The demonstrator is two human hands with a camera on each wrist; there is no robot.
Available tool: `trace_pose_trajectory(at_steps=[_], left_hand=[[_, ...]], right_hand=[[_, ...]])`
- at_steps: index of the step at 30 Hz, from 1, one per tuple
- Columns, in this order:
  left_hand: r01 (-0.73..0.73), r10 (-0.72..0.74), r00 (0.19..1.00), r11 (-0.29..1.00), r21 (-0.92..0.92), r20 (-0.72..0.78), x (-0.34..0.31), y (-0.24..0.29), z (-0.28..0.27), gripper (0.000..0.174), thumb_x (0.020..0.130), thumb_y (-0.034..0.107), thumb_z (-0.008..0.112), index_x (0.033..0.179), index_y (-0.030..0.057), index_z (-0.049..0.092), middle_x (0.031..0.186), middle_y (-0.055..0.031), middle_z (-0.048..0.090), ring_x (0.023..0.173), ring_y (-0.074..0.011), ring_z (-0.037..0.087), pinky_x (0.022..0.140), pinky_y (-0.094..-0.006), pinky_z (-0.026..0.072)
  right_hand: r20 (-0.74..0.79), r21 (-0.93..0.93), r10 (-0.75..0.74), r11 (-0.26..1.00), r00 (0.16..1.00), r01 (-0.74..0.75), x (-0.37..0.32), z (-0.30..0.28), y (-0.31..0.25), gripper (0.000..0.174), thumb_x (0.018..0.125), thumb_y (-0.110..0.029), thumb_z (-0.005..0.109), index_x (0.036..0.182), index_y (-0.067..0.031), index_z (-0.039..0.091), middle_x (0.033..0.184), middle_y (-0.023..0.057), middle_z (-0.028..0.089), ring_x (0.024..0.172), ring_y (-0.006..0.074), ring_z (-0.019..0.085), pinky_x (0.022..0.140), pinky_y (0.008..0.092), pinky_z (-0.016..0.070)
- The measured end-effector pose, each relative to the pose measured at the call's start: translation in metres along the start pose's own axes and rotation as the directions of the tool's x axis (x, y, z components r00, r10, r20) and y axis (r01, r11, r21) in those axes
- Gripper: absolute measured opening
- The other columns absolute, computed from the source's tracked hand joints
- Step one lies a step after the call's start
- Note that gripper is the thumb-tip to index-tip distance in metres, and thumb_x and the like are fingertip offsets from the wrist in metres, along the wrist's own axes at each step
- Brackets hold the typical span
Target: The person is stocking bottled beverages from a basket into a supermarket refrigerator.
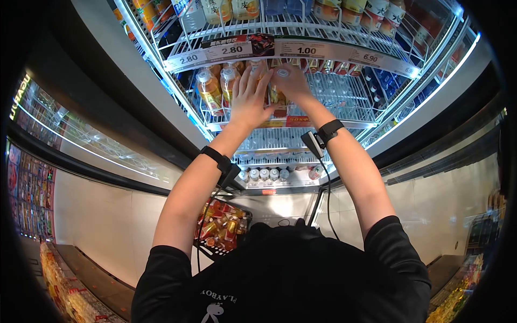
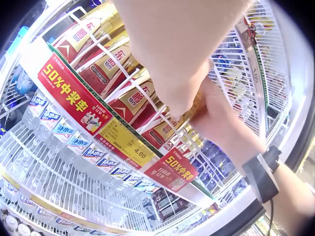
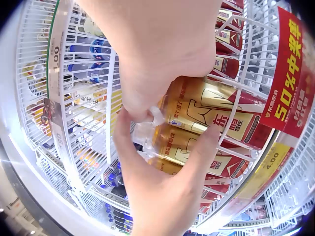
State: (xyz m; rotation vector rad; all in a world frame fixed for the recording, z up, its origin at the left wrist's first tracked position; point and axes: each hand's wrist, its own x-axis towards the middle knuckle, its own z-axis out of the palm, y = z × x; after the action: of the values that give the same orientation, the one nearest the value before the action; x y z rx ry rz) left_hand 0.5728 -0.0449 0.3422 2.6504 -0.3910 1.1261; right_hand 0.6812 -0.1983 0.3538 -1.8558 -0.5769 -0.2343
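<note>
Gold drink bottles with red labels stand in a row on the fridge shelf, such as the one at the left [image 1: 209, 91]. My left hand [image 1: 250, 102] reaches over the row, fingers extended. In the right wrist view, its thumb [image 3: 201, 152] lies against a bottle's side and its index finger reaches past the pale caps. Beside it, my right hand [image 1: 293, 85] curls round the top of another bottle [image 1: 277, 98] at the row's right end. That bottle's gold body [image 3: 189, 101] shows below the right hand in the right wrist view; its cap is partly hidden.
A price rail [image 1: 304, 49] runs just above both hands. Wire dividers [image 2: 106, 42] and a front rail with red promotion labels [image 2: 69, 88] edge the shelf. Lower down stand clear water bottles [image 2: 78, 140]. A black basket [image 1: 246, 215] of bottles sits on the floor. Fridge doors flank the person.
</note>
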Motion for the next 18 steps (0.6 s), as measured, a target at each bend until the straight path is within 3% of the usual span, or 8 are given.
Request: trace_pose_trajectory(at_steps=[2, 6, 8, 9, 11, 14, 16, 18], left_hand=[[-0.024, 0.024, 1.000, 1.000, 0.010, 0.009, 0.006, 0.001, -0.005, 0.105, 0.067, 0.037, 0.093, 0.157, 0.0169, 0.043, 0.164, -0.0128, 0.040, 0.153, -0.0410, 0.034, 0.122, -0.0597, 0.0285], [-0.028, 0.029, 0.998, 0.999, -0.032, 0.052, 0.015, 0.000, -0.010, 0.107, 0.064, 0.036, 0.094, 0.157, 0.0187, 0.044, 0.161, -0.0105, 0.045, 0.151, -0.0375, 0.038, 0.122, -0.0600, 0.0284], [-0.024, 0.026, 0.998, 0.999, -0.032, 0.065, 0.017, -0.001, -0.015, 0.107, 0.064, 0.035, 0.094, 0.157, 0.0183, 0.044, 0.161, -0.0099, 0.046, 0.151, -0.0360, 0.039, 0.122, -0.0601, 0.0283], [-0.042, 0.045, 0.995, 0.999, -0.032, 0.089, 0.018, 0.000, -0.019, 0.105, 0.065, 0.032, 0.093, 0.157, 0.0186, 0.044, 0.160, -0.0095, 0.046, 0.151, -0.0353, 0.039, 0.122, -0.0592, 0.0291], [-0.070, 0.073, 0.992, 0.997, -0.032, 0.107, 0.022, 0.000, -0.025, 0.103, 0.066, 0.029, 0.092, 0.157, 0.0190, 0.045, 0.160, -0.0091, 0.047, 0.151, -0.0345, 0.040, 0.122, -0.0584, 0.0299], [-0.152, 0.157, 0.979, 0.987, -0.050, 0.128, 0.032, 0.000, -0.032, 0.097, 0.069, 0.022, 0.089, 0.155, 0.0259, 0.046, 0.156, -0.0066, 0.049, 0.148, -0.0332, 0.043, 0.120, -0.0566, 0.0358], [-0.214, 0.218, 0.965, 0.976, -0.046, 0.143, 0.035, 0.001, -0.033, 0.080, 0.072, 0.018, 0.085, 0.147, 0.0188, 0.056, 0.152, -0.0049, 0.056, 0.146, -0.0299, 0.047, 0.118, -0.0537, 0.0375], [-0.221, 0.231, 0.961, 0.972, -0.080, 0.149, 0.038, 0.001, -0.029, 0.074, 0.073, 0.018, 0.084, 0.143, 0.0178, 0.059, 0.148, -0.0043, 0.059, 0.142, -0.0286, 0.051, 0.117, -0.0534, 0.0390]], right_hand=[[0.057, 0.028, 0.034, 0.999, 0.998, -0.035, 0.002, -0.002, -0.006, 0.043, 0.081, -0.036, 0.081, 0.103, 0.0010, 0.074, 0.101, 0.0245, 0.076, 0.099, 0.0395, 0.074, 0.089, 0.0426, 0.0557], [0.134, -0.013, 0.097, 0.995, 0.986, -0.096, 0.003, -0.007, -0.004, 0.051, 0.084, -0.039, 0.081, 0.116, -0.0006, 0.072, 0.108, 0.0250, 0.075, 0.106, 0.0374, 0.073, 0.094, 0.0424, 0.0549], [0.119, -0.098, 0.017, 0.995, 0.993, -0.006, -0.001, -0.009, -0.006, 0.066, 0.083, -0.041, 0.083, 0.133, -0.0032, 0.064, 0.123, 0.0252, 0.071, 0.117, 0.0357, 0.070, 0.100, 0.0426, 0.0527], [0.114, -0.098, 0.012, 0.995, 0.993, -0.001, -0.003, -0.011, -0.003, 0.066, 0.083, -0.041, 0.083, 0.133, -0.0032, 0.064, 0.123, 0.0252, 0.071, 0.117, 0.0357, 0.070, 0.100, 0.0426, 0.0527], [0.074, -0.046, 0.007, 0.999, 0.997, -0.003, -0.005, -0.024, 0.005, 0.078, 0.081, -0.041, 0.087, 0.142, -0.0053, 0.056, 0.137, 0.0235, 0.063, 0.130, 0.0363, 0.062, 0.107, 0.0431, 0.0493], [0.131, -0.126, -0.136, 0.980, 0.982, 0.152, -0.016, -0.048, 0.005, 0.083, 0.080, -0.030, 0.089, 0.148, -0.0035, 0.050, 0.141, 0.0194, 0.061, 0.133, 0.0318, 0.060, 0.110, 0.0428, 0.0477], [0.161, -0.155, -0.184, 0.966, 0.970, 0.209, -0.030, -0.058, -0.017, 0.082, 0.079, -0.026, 0.088, 0.148, -0.0036, 0.049, 0.143, 0.0194, 0.059, 0.135, 0.0339, 0.058, 0.112, 0.0432, 0.0467], [0.193, -0.184, -0.231, 0.946, 0.954, 0.267, -0.037, -0.061, -0.024, 0.082, 0.078, -0.022, 0.087, 0.148, -0.0037, 0.049, 0.145, 0.0193, 0.057, 0.136, 0.0361, 0.056, 0.113, 0.0435, 0.0457]])
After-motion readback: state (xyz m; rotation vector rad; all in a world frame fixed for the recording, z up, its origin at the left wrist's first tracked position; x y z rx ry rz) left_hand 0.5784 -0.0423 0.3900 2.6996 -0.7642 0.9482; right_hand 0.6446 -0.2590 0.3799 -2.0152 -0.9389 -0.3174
